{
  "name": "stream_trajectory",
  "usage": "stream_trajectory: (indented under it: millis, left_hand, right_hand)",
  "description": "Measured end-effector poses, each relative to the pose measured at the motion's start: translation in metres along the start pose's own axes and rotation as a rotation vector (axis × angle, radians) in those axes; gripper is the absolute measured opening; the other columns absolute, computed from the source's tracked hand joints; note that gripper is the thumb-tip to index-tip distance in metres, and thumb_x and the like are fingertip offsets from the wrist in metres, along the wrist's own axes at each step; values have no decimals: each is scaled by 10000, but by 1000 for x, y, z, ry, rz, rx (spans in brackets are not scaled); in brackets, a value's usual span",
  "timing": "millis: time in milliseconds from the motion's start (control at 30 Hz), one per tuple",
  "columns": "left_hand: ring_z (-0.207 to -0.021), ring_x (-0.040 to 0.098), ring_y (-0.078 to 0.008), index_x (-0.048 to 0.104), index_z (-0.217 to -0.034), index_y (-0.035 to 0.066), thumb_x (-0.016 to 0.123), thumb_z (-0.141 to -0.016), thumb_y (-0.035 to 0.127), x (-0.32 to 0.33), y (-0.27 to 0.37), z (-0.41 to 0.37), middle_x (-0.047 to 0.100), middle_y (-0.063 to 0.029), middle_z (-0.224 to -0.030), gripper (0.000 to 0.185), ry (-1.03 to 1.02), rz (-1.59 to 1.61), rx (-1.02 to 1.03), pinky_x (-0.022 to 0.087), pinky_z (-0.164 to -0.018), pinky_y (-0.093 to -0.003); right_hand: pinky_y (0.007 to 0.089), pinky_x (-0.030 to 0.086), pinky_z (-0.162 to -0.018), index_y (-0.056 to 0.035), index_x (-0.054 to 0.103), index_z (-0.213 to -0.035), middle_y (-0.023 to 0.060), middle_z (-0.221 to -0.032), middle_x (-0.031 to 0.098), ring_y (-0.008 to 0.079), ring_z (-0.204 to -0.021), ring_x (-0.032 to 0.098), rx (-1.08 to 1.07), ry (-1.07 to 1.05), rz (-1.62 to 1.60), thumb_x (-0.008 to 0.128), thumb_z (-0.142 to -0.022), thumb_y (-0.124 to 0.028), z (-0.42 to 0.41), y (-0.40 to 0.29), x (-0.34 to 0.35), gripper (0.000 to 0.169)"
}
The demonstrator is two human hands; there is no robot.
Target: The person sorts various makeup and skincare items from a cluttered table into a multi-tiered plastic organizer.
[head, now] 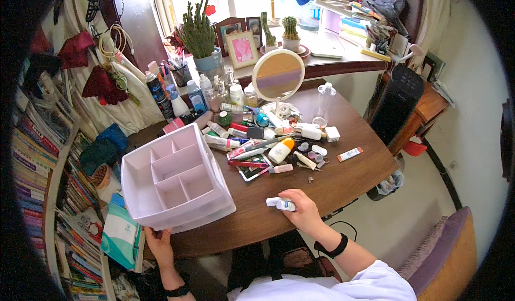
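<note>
My right hand (301, 213) holds two small white containers (281, 203) side by side above the brown wooden desk, near its front edge. Each appears to be a small tube or bottle; one bears writing. My left hand (159, 242) grips the near left corner of a white plastic organizer box (189, 214) from below, its fingertips partly hidden. Open at the top, the box has one long compartment and several smaller ones, with no contents visible in them. Beyond my right hand lies a pile of cosmetics, including a white bottle with an orange-yellow cap (281, 150).
A round mirror (278, 76) stands behind the pile, beside a clear bottle (323, 104). Pump bottles (177, 102) crowd the back left. Potted cacti (290, 33) and frames (242, 49) line the windowsill. Bookshelves (60, 188) flank the left; a chair (444, 256) stands right.
</note>
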State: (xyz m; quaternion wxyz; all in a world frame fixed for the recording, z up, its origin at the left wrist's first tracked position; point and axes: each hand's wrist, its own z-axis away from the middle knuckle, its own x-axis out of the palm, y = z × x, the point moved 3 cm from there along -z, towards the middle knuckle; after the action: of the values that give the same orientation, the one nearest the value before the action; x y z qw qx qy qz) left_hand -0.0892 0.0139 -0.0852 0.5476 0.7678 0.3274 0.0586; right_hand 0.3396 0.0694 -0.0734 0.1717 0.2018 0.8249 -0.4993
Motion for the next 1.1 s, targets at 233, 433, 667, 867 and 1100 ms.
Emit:
stream_trajectory:
  millis: [233,433,667,867,1100]
  left_hand:
    - [-1227,486,-240,299,-1537,30,633,-917,-32,-4,-17,3,455,-122,-1440,708,70,52,-69,395,-1044,-353]
    - [-1256,500,-293,425,-1431,-16,633,-970,92,5,-10,37,475,-181,-1442,517,430,74,89,417,-1089,-415]
    - [-1015,579,-297,624,-1036,31,637,-871,-56,83,63,78,607,-152,-1063,187,-52,-253,394,485,-884,-401]
    - [-1154,582,-338,647,-1190,53,787,-760,44,160,124,76,582,-169,-1274,453,-495,-201,450,482,-987,-413]
    - [-1318,456,-404,471,-1438,32,846,-733,219,205,127,79,371,-232,-1522,821,-616,-243,409,402,-1068,-477]
  right_hand:
    - [402,523,-937,-78,623,-1191,144,-1187,617,340,-1100,619,19,-45,-25,801,-765,-81,3,4,3,461]
    - [416,485,-982,-90,624,-1206,126,-1235,592,336,-1151,570,-25,-23,134,780,-810,-186,7,2,7,436]
    - [435,462,-965,-105,592,-1266,111,-1279,571,314,-1168,542,-69,-9,343,765,-818,-262,6,-9,9,505]
    - [434,456,-1000,-100,589,-1310,116,-1310,587,319,-1170,551,-80,-63,260,792,-776,-249,7,-5,5,590]
    - [443,453,-1036,-87,542,-1350,144,-1319,573,350,-1209,539,-106,-124,98,757,-780,-161,2,-9,-3,613]
